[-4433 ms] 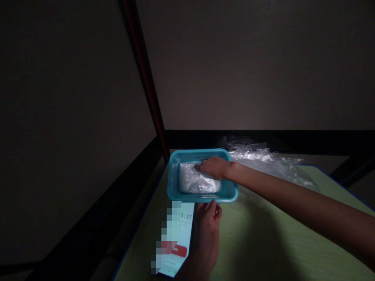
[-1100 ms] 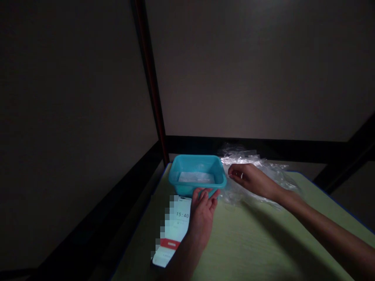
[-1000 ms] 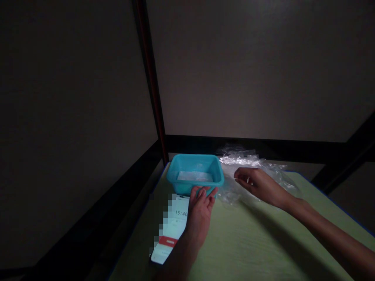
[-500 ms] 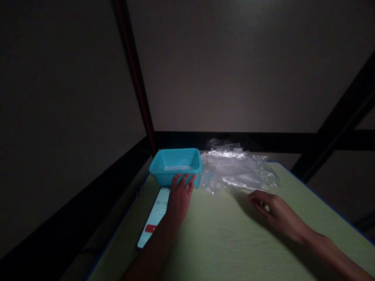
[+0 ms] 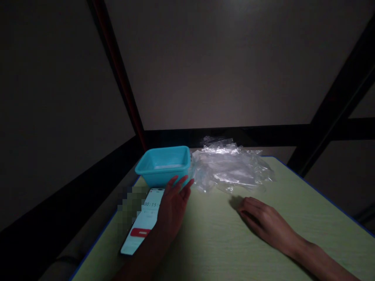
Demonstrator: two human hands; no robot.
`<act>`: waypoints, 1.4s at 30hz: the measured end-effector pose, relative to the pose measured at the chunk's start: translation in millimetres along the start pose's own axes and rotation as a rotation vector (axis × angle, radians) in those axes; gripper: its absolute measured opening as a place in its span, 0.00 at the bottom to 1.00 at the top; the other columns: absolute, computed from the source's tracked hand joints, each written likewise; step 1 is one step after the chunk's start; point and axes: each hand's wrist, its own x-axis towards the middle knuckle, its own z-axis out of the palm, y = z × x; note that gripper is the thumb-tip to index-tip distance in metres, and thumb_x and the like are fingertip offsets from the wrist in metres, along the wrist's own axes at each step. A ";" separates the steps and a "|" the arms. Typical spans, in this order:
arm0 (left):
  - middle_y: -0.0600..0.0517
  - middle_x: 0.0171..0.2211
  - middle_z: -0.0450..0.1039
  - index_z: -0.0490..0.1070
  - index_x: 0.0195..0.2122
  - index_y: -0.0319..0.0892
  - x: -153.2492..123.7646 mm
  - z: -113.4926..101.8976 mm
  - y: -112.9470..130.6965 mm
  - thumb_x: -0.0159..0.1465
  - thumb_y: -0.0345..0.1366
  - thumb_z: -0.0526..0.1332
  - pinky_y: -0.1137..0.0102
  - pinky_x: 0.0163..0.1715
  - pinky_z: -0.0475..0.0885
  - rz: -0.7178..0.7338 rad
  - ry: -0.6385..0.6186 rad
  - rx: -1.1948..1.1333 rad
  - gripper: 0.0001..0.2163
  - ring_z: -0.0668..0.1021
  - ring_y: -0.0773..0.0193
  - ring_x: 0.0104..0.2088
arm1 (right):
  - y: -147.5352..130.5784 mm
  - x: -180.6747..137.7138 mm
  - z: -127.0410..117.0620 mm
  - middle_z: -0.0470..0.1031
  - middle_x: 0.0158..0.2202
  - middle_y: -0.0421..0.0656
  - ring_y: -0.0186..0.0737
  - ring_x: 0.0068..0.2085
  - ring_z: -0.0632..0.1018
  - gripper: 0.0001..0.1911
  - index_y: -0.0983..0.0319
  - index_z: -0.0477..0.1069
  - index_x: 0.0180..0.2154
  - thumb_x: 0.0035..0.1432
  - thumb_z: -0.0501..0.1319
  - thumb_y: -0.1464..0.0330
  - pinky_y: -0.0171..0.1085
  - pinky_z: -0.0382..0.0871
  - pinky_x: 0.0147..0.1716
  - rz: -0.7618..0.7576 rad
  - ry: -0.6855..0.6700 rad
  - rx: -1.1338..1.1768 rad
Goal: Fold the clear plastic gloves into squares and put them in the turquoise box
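Observation:
My left hand (image 5: 174,205), its fingers spread, is just in front of the turquoise plastic tub (image 5: 159,178). Its fingertips overlap the tub's near side in the view; whether they touch it I cannot tell. Something pale lies on the tub's floor. Left of that hand is a phone (image 5: 140,222) with a lit timer screen, partly covered by the wrist. My right hand (image 5: 262,220) is low over the table, fingers curled and pressed together; anything inside them is hidden. Beyond it, clear plastic bags (image 5: 231,168) lie in a crumpled, shiny pile beside the tub.
The pale green table (image 5: 222,246) has a blue edge. Behind it rises a grey wall (image 5: 222,74) with a dark rail along its foot. A dark slanted post (image 5: 331,97) stands at the right, and a reddish one (image 5: 117,74) at the left.
My left hand has drawn back slightly from the tub, its fingers still spread. My right hand has come lower, and its fingers have closed up. The whole view has shifted a little.

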 end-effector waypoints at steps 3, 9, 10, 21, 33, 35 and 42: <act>0.50 0.40 0.75 0.65 0.39 0.43 -9.6 -3.7 -18.1 0.51 0.27 0.63 0.70 0.37 0.69 -0.065 -0.141 0.122 0.14 0.79 0.59 0.39 | -3.6 -0.1 0.3 0.71 0.30 0.47 0.42 0.33 0.73 0.12 0.63 0.68 0.31 0.61 0.47 0.73 0.41 0.70 0.31 -0.004 -0.027 -0.026; 0.50 0.40 0.73 0.67 0.34 0.42 -15.1 -9.5 -43.4 0.47 0.32 0.65 0.68 0.36 0.66 -0.151 -0.277 0.457 0.13 0.79 0.58 0.36 | -6.6 0.2 1.9 0.71 0.32 0.47 0.42 0.35 0.72 0.11 0.64 0.68 0.33 0.60 0.48 0.74 0.42 0.70 0.35 0.025 -0.033 -0.008; 0.49 0.40 0.72 0.67 0.34 0.41 -15.1 -9.2 -43.9 0.47 0.32 0.65 0.68 0.36 0.65 -0.159 -0.286 0.490 0.13 0.78 0.58 0.36 | -6.3 0.1 2.2 0.71 0.33 0.47 0.42 0.35 0.72 0.11 0.64 0.68 0.34 0.60 0.48 0.74 0.42 0.70 0.35 0.024 -0.029 -0.005; 0.51 0.29 0.73 0.70 0.30 0.40 -15.9 -10.2 -42.6 0.49 0.29 0.62 0.71 0.34 0.66 -0.136 -0.329 0.623 0.07 0.76 0.64 0.31 | -7.5 0.0 1.7 0.70 0.33 0.47 0.42 0.36 0.72 0.10 0.63 0.68 0.34 0.59 0.48 0.75 0.42 0.70 0.35 0.027 -0.021 0.014; 0.45 0.60 0.56 0.68 0.45 0.42 20.8 6.3 -60.9 0.47 0.21 0.58 0.61 0.60 0.47 0.653 -0.608 1.116 0.23 0.56 0.54 0.61 | 18.1 52.6 -8.9 0.61 0.58 0.56 0.50 0.57 0.64 0.23 0.70 0.58 0.56 0.61 0.49 0.67 0.47 0.60 0.55 0.118 0.069 -0.195; 0.46 0.62 0.54 0.67 0.47 0.42 32.4 14.1 -65.0 0.46 0.21 0.60 0.58 0.61 0.37 0.647 -0.582 1.146 0.25 0.49 0.53 0.64 | 23.8 65.8 -1.2 0.54 0.62 0.55 0.52 0.62 0.56 0.26 0.68 0.53 0.59 0.61 0.49 0.65 0.51 0.55 0.57 0.192 0.037 -0.240; 0.46 0.56 0.65 0.71 0.42 0.45 42.9 16.8 -76.2 0.49 0.25 0.62 0.58 0.60 0.27 0.583 -0.541 1.158 0.18 0.55 0.53 0.62 | 28.3 69.8 24.2 0.55 0.61 0.56 0.56 0.61 0.56 0.25 0.70 0.55 0.59 0.63 0.46 0.65 0.59 0.52 0.55 0.208 -0.035 -0.255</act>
